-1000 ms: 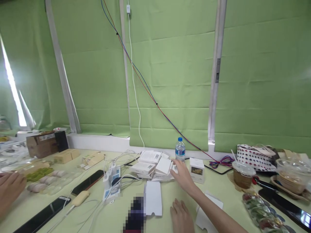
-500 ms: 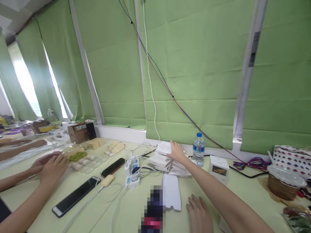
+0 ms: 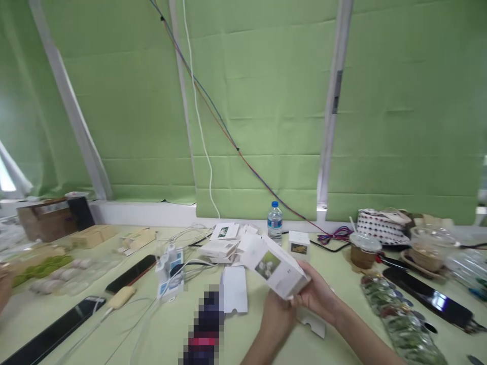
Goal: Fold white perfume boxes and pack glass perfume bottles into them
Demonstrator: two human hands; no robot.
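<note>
A white cardboard box with a printed photo of pale flowers is held up in front of me, tilted, above the table. My left hand grips it from below at its near end. On the box's right side my right hand has its fingers at the same end, some hidden behind the card. Behind the box lies a pile of similar flat white boxes. A flat white carton piece rests left of my hands, and another white piece shows partly beneath my right wrist.
A water bottle and an upright small white box stand at the back. A power strip with cables and phones are left. Right are a lidded cup and packs of greenery. Another person's hand shows at the left edge.
My right hand has come back from the pile. Both hands now hold a white box raised over the table. The view has turned right, showing more of the table's right side.
</note>
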